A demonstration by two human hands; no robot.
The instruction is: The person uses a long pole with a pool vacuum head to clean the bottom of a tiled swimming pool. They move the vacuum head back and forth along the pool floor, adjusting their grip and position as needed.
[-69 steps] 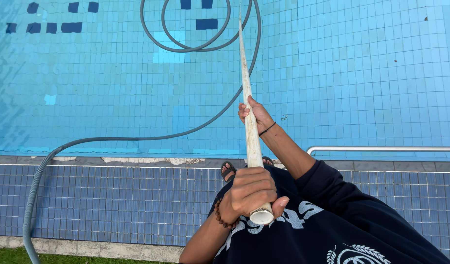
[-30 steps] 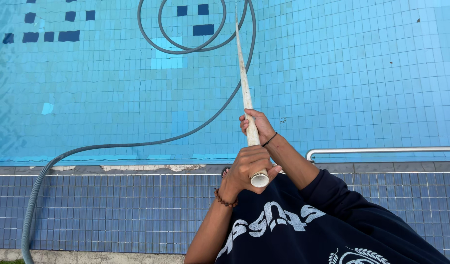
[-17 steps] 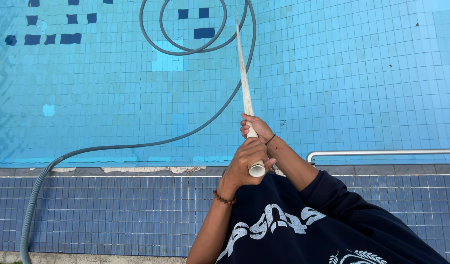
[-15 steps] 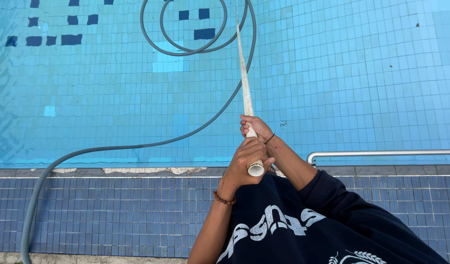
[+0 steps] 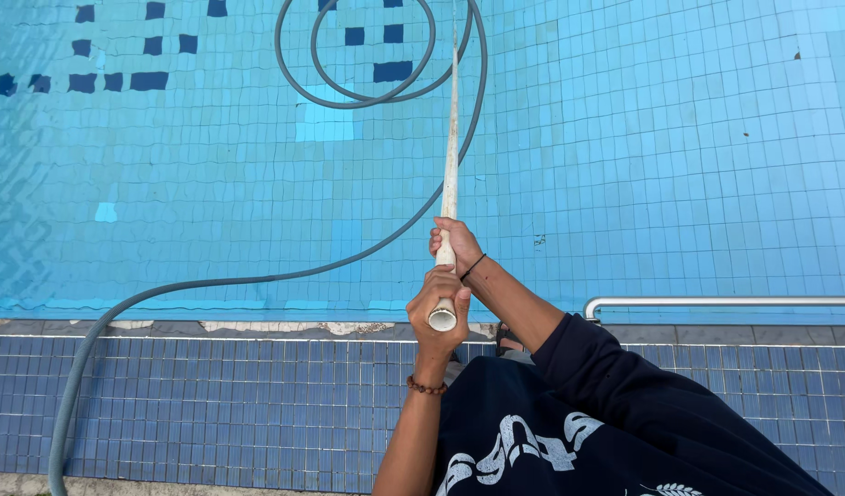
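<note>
A long white pole [image 5: 451,138] runs from my hands out over the blue tiled pool [image 5: 670,138]. My left hand [image 5: 438,296], with a bead bracelet on its wrist, is wrapped around the pole's near open end. Just ahead of it, my right hand [image 5: 456,246], with a thin black band on its wrist, grips the pole too. The two hands are almost touching. The pole's far end runs out of view at the top.
A grey hose [image 5: 257,279] curves from the lower left across the pool edge and loops in the water near the pole. A metal rail [image 5: 716,301] lies along the edge at right. Dark blue tiles [image 5: 211,404] cover the poolside in front of me.
My left hand has pushed the pole's near end forward, away from my body, until it sits right behind my right hand. More of the pole now reaches out over the water.
</note>
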